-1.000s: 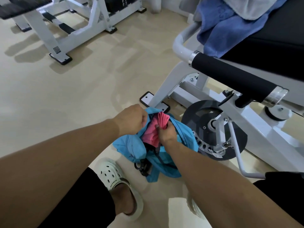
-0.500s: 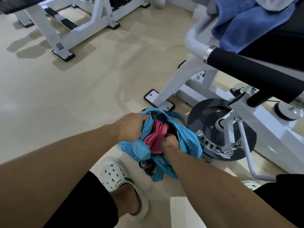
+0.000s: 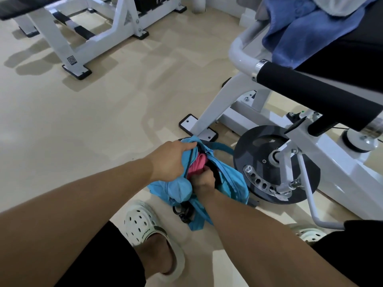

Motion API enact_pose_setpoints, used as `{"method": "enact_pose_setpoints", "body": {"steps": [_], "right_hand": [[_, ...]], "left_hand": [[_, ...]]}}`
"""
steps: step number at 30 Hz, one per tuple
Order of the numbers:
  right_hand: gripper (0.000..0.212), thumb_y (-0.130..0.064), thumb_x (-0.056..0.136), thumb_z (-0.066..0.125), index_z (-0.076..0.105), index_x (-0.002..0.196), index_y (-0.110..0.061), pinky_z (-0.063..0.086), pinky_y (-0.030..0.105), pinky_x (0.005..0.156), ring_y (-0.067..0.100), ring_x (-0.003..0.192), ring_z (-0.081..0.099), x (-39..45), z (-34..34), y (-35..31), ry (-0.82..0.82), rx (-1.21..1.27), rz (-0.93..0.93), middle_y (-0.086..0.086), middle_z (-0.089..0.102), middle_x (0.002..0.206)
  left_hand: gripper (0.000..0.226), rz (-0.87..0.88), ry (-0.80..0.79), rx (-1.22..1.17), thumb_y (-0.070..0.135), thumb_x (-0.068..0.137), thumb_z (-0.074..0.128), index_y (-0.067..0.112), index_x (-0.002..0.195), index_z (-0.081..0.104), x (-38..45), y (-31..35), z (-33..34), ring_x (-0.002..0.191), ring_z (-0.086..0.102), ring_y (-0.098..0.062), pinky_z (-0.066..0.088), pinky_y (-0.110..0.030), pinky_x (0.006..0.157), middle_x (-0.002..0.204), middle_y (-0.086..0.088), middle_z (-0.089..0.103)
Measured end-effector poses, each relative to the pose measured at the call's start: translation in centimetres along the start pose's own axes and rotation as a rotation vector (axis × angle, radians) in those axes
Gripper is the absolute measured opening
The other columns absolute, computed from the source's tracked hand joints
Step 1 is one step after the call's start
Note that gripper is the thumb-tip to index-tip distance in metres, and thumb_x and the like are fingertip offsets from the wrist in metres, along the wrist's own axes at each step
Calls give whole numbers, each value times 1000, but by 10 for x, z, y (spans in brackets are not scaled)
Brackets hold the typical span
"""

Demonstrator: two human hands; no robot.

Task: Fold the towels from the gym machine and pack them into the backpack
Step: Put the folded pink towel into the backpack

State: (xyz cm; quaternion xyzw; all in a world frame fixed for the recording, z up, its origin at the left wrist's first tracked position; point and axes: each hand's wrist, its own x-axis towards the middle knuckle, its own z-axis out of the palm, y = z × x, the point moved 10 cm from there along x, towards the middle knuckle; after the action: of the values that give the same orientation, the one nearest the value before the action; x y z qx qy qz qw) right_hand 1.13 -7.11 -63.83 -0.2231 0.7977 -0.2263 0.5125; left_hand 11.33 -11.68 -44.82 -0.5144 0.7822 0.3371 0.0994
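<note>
A light blue backpack (image 3: 230,183) sits open on the floor beside the gym machine. My left hand (image 3: 170,160) grips the near edge of its opening and holds it wide. A folded pink towel (image 3: 196,164) lies mostly inside the bag. My right hand (image 3: 204,180) is curled around the towel's lower end, partly inside the opening. A blue towel (image 3: 306,27) and a pale grey towel (image 3: 339,5) hang over the black seat of the gym machine (image 3: 310,94) at the upper right.
The machine's white frame, black weight disc (image 3: 275,164) and thin metal lever (image 3: 310,204) stand right of the bag. Another white bench frame (image 3: 87,34) stands at the far left. My feet in white clogs (image 3: 149,230) are just below the bag on beige floor.
The pink towel has sunk deeper into the backpack, with my right hand following it down. My left hand has kept its grip on the bag's edge. The view has shifted slightly.
</note>
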Motion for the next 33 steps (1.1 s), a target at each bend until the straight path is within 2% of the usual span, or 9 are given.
{"method": "enact_pose_setpoints", "body": {"steps": [4,8,10,13,16,20,23,29,33], "right_hand": [[35,-23,96,56,63,127,-8,55,36,93,31,109,65,-11,0,-2,-8,-187,-108,13,68,120],[32,-8,93,56,56,121,-23,50,37,82,24,107,61,-29,-47,-31,339,-495,-468,-1,59,119],[41,-14,87,67,50,124,-23,47,38,87,23,109,54,-39,-68,-36,505,-699,-610,-1,53,117],[53,-31,87,69,45,132,-18,42,40,97,26,116,49,-30,-112,-11,586,-873,-412,4,50,126],[45,-27,98,46,41,141,-14,37,41,104,27,126,45,-16,-137,13,503,-915,-245,7,49,138],[21,-20,96,44,49,115,-14,40,43,96,34,115,56,-22,-147,4,451,-447,-288,9,62,115],[6,-20,104,37,41,108,-17,45,42,81,34,91,60,-29,-142,-19,415,-57,-288,9,60,99],[14,-22,107,35,46,110,-15,37,31,79,23,91,53,-30,-118,-103,277,66,-420,2,58,100],[22,-16,103,40,55,118,-10,36,27,83,22,96,53,-10,-128,-107,261,84,-353,1,56,103]], "left_hand": [[85,-46,-26,75,-9,85,46,28,159,24,2,-14,-4,83,63,-27,52,-40,71,118,-17,65],[79,-34,-34,114,-8,86,47,21,158,29,7,-10,-16,80,56,-17,41,-22,62,127,-12,60],[77,-31,-11,98,-8,85,47,19,156,35,10,-8,-25,86,57,-20,43,-24,66,127,-12,60],[77,-42,9,89,-8,84,47,17,156,35,14,-7,-32,106,60,-27,45,-26,74,137,-12,56],[77,-50,34,92,-8,86,47,17,157,32,12,-1,-38,107,59,-28,43,-25,72,135,-13,56],[73,-77,107,58,-9,86,47,17,153,39,5,-4,-55,98,60,-29,50,-33,73,120,-14,61],[70,-164,210,95,-3,89,51,15,155,37,-5,-19,-82,116,57,-33,47,-30,87,138,-15,54],[74,-347,490,284,2,86,56,26,153,37,-42,-37,-156,119,56,-34,47,-37,87,139,-10,55],[65,-274,668,496,2,84,56,19,146,44,-57,-5,-179,104,61,-36,36,-34,63,122,-14,62]]}}
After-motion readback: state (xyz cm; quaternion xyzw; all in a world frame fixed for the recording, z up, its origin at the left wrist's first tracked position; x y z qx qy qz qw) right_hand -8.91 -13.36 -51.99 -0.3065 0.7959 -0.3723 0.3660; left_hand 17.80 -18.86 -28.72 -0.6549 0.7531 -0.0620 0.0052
